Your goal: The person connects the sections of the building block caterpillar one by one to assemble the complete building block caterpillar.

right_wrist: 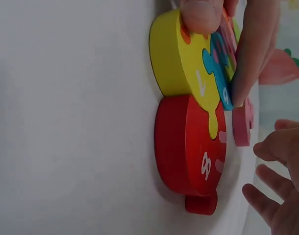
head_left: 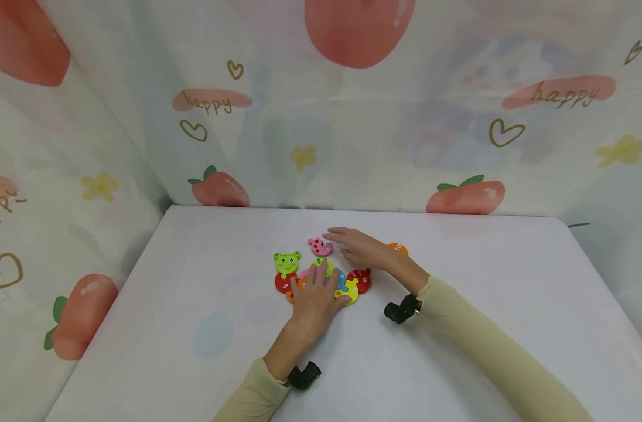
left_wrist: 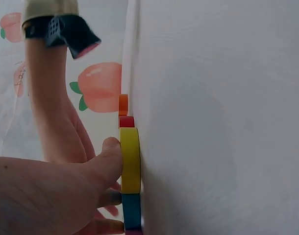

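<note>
A chain of round numbered puzzle pieces lies mid-table behind a green frog-head piece (head_left: 286,262). My left hand (head_left: 316,288) lies flat on the chain, fingers straight. Its thumb (left_wrist: 108,156) touches the yellow piece (left_wrist: 131,159) (right_wrist: 181,58), which joins a blue piece (right_wrist: 218,73) and the red piece marked 8 (right_wrist: 188,147) (head_left: 360,281). My right hand (head_left: 354,244) hovers flat just behind the chain. Its straight fingers reach toward a loose pink piece (head_left: 321,247), and whether they touch it is unclear. An orange piece (head_left: 398,248) peeks out behind the right wrist.
The white table (head_left: 458,328) is walled on three sides by a curtain printed with strawberries and hearts (head_left: 352,117). Black wrist cameras sit on both forearms (head_left: 402,309) (head_left: 304,375). The front edge is out of view.
</note>
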`<state>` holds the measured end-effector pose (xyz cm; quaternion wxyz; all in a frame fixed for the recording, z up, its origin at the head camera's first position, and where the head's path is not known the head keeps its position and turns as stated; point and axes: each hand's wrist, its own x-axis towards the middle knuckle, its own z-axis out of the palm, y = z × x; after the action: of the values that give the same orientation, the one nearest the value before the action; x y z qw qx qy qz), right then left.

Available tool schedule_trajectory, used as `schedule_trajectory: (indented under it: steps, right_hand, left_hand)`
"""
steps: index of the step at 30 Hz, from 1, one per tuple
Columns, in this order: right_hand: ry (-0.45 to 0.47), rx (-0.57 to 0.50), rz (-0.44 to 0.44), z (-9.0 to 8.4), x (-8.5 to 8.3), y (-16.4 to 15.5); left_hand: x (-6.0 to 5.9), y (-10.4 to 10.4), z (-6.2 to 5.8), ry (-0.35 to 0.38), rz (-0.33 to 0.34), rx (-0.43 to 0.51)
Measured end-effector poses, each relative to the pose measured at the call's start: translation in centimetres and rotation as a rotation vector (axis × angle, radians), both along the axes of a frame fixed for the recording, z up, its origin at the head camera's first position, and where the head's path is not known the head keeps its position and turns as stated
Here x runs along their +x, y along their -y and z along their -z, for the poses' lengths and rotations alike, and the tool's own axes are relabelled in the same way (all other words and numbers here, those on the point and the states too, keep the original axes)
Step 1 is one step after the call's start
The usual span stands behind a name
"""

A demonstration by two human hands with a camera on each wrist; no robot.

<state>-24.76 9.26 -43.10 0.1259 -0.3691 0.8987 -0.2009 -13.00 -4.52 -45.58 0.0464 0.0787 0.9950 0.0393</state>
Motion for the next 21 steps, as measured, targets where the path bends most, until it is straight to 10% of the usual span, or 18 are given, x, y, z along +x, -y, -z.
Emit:
schedule_trajectory:
  steps: [9, 21]
  right_hand:
    - [-0.086, 0.245, -0.181, 0.3, -1.0, 1.1]
    - [-0.073, 0.246, 0.145, 0.6, -2.1, -4.8]
  left_hand:
    - [0.1, -0.3, -0.3, -0.002, 0.004, 0.006]
    - [0.0, 0.0, -0.3, 0.0, -0.003, -0.011]
